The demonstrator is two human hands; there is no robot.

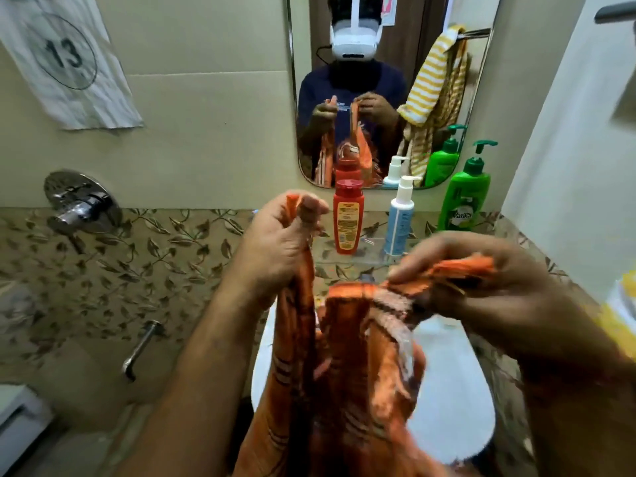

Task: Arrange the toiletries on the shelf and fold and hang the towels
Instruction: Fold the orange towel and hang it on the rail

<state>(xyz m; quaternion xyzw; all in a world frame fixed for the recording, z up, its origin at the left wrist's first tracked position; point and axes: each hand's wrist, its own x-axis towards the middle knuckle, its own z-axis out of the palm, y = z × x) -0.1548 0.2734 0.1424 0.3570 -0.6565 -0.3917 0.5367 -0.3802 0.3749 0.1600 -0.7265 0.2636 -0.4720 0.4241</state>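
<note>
Both hands raised, left hand and right hand pinching orange towel

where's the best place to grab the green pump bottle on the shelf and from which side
Grip the green pump bottle around its wide body, coming from the front. It stands upright at the right end of the row, near the side wall, with the white pump bottle to its left, so side access looks tight. The narrow pump head gives poorer purchase. Both hands are now busy with the orange towel.
</note>
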